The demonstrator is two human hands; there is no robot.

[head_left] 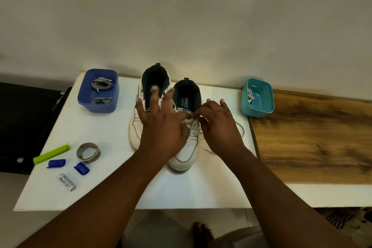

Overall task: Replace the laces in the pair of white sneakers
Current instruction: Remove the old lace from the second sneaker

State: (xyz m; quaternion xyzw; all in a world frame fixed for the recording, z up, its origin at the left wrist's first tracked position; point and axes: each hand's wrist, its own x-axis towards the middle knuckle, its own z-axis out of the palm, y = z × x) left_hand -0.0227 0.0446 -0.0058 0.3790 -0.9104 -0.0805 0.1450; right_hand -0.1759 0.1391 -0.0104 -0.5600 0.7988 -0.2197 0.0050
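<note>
Two white sneakers with dark collars stand on the white table, toes toward me: the left sneaker [135, 129] and the right sneaker [186, 153]. My left hand [161, 125] hovers over both with fingers spread, its thumb side at the right sneaker's white lace [194, 131]. My right hand [219, 125] pinches that lace near the top eyelets. A loose loop of the lace [242, 129] lies on the table to the right. Grey laces [101, 84] lie in a blue tub [88, 104]. A white lace [250, 95] sits in a teal tub [265, 106].
At the table's front left lie a green clip [51, 154], a roll of tape [88, 152], two blue caps [56, 163] [82, 168] and a battery [66, 182]. A wooden surface [312, 139] adjoins on the right. The wall stands behind the table [181, 191].
</note>
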